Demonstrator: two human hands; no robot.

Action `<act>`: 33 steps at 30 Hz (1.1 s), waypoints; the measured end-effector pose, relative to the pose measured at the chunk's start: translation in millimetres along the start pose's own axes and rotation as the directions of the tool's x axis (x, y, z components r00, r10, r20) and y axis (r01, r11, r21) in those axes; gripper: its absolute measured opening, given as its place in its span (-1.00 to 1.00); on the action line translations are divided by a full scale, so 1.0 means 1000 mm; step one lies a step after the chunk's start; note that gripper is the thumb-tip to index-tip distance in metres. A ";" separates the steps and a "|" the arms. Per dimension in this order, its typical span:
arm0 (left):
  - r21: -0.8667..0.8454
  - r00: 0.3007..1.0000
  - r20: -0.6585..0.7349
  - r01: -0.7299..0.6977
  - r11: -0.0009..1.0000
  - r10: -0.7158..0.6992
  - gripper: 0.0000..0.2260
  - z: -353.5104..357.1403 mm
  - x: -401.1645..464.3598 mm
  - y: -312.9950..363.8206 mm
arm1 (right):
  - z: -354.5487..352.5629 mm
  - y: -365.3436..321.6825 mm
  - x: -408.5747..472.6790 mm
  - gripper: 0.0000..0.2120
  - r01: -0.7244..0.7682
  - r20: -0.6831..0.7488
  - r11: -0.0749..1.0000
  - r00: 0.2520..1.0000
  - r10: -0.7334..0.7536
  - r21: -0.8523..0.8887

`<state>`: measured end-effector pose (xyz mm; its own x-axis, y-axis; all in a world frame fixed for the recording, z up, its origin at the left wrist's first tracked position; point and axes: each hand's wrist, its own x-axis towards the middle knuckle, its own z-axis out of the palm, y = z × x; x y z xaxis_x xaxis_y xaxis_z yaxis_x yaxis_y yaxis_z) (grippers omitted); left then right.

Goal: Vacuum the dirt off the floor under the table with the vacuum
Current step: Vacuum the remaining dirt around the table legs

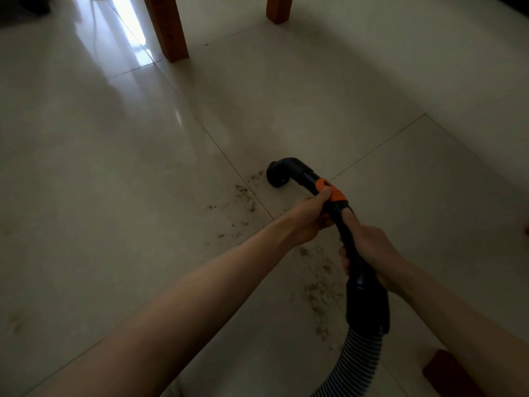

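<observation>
Ribbed hose [362,359] enters at the bottom edge, nearest the camera, and joins the black vacuum wand [350,242], which runs forward to an elbow nozzle [282,174] sitting low over the tiled floor [114,167]. Two-handed hold appears intended to steer the nozzle accurately at floor level.

Left hand [310,217]: fingers curled round the wand just behind the orange collar [332,191], thumb lying against the collar. Grip closed and firm. Right hand [369,253]: fingers wrapped round the wand further back, above the thick handle section; forefinger appears extended along the tube, probably for guidance. Neither hand has fingers spread.

Dirt [243,196]: brown crumbs scattered just left of the nozzle, near a tile joint, with a second patch [317,290] closer in, beside the wand and partly under the arms. Both patches remain uncollected. Two wooden counter legs [167,27] stand well beyond the nozzle. Judgement: work is at an early stage.
</observation>
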<state>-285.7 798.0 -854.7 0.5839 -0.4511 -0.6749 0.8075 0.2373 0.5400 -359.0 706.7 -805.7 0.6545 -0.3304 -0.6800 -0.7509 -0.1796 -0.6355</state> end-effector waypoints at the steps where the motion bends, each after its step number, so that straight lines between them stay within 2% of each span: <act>1: -0.008 1.000 -0.016 -0.006 1.000 0.006 -0.79 0.000 0.000 0.002 | 0.002 -0.001 0.001 -0.50 0.007 -0.002 1.000 1.000 -0.007 -0.009; 10: -0.082 0.991 -0.127 -0.063 0.995 0.052 -0.80 -0.006 -0.009 0.013 | 0.016 -0.012 0.003 -0.50 0.074 0.052 0.992 0.996 -0.069 -0.101; 16: -0.092 0.988 -0.148 -0.058 0.994 0.044 -0.81 -0.010 -0.019 -0.006 | 0.013 0.001 -0.008 -0.49 0.067 0.076 0.984 0.996 -0.055 -0.168; 24: -0.069 0.983 -0.165 -0.090 0.994 0.077 -0.81 -0.010 -0.023 0.016 | 0.022 -0.016 -0.002 -0.52 0.112 0.070 0.982 0.992 -0.102 -0.151; 33: -0.156 0.981 -0.181 -0.099 0.983 0.070 -0.82 -0.023 -0.036 0.000 | 0.023 -0.007 -0.012 -0.55 0.090 0.137 0.976 0.989 -0.064 -0.198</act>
<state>-304.6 834.2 -842.3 0.6445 -0.2700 -0.7153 0.7488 0.4123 0.5190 -359.6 733.1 -801.5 0.7068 -0.1884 -0.6819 -0.6913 -0.3886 -0.6092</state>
